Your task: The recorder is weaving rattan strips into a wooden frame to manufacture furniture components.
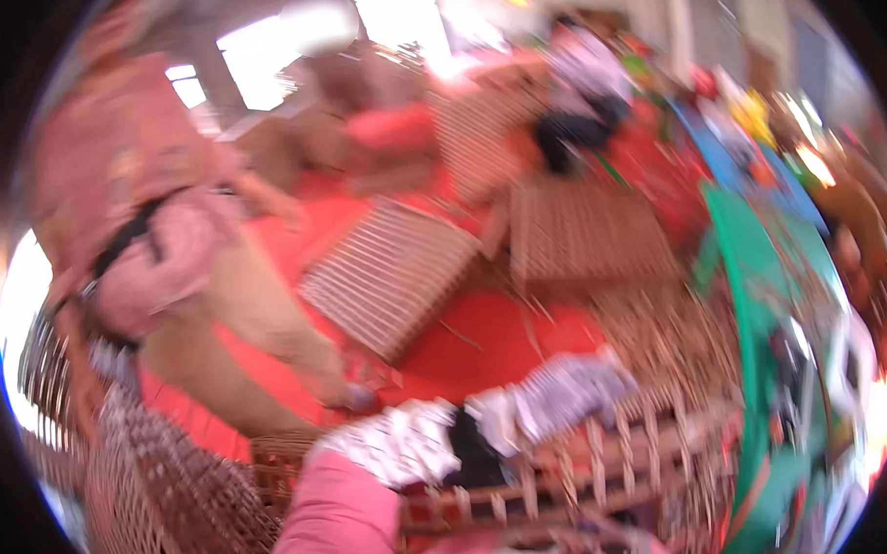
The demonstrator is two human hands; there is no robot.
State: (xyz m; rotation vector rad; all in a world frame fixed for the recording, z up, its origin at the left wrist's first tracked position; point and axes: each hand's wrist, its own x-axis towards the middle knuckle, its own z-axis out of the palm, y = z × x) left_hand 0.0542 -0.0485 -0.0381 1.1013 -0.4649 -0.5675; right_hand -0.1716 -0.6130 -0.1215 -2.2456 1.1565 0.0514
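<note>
A pink sleeve (339, 510) comes in from the lower edge, left of the middle, and reaches to the rim of a wicker basket (578, 482) close in front of me. White dark-flecked cloth (396, 445) adjoins the sleeve's end. Beside it lie a black patch (477, 447) and a greyish-purple cloth-like shape (570, 395) along the basket's far side. Motion blur hides whether a gloved hand is among these. No fingers of my left hand can be made out, and my right hand does not show.
A person (158, 209) in pink and tan stands at left, near another woven basket (167, 472). Slatted woven panels (390, 279) lie on the red floor (504, 343). Farther back, another person (583, 86) sits or crouches. A green board-like piece (753, 315) stands at right.
</note>
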